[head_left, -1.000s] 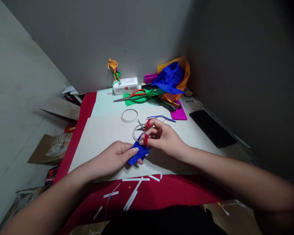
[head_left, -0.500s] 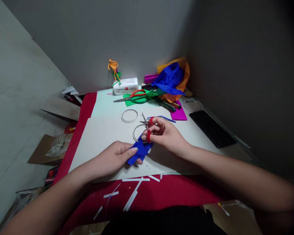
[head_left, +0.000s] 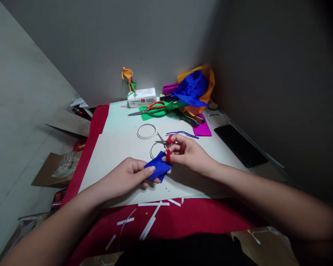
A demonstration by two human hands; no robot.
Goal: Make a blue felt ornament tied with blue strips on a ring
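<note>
My left hand [head_left: 135, 173] pinches a small folded piece of blue crepe paper [head_left: 159, 167], thumb on top and fingers beneath. In my right hand [head_left: 184, 151] is a small pair of red-handled scissors [head_left: 170, 141], its blades parted and pointing up and left. The blades are just above the paper and apart from it. Right fingertips also touch the paper's upper right edge. Behind the paper lies a wire ring [head_left: 152, 147], partly covered. A second wire coil [head_left: 146, 131] rests a little farther back, and a blue-wrapped wire [head_left: 182, 133] lies beyond my right hand.
Large scissors [head_left: 155, 109], pliers [head_left: 190, 119] and crumpled blue crepe paper [head_left: 192, 88] lie at the back. An orange wire figure [head_left: 127, 77] stands on a white box [head_left: 142, 98]. A black phone [head_left: 240, 145] is at right. White paper strips [head_left: 148, 227] litter the red cloth [head_left: 199, 216].
The blue paper has turned to a flatter angle in my left hand. The scissors have tilted left, with their blades lower and closer to the paper.
</note>
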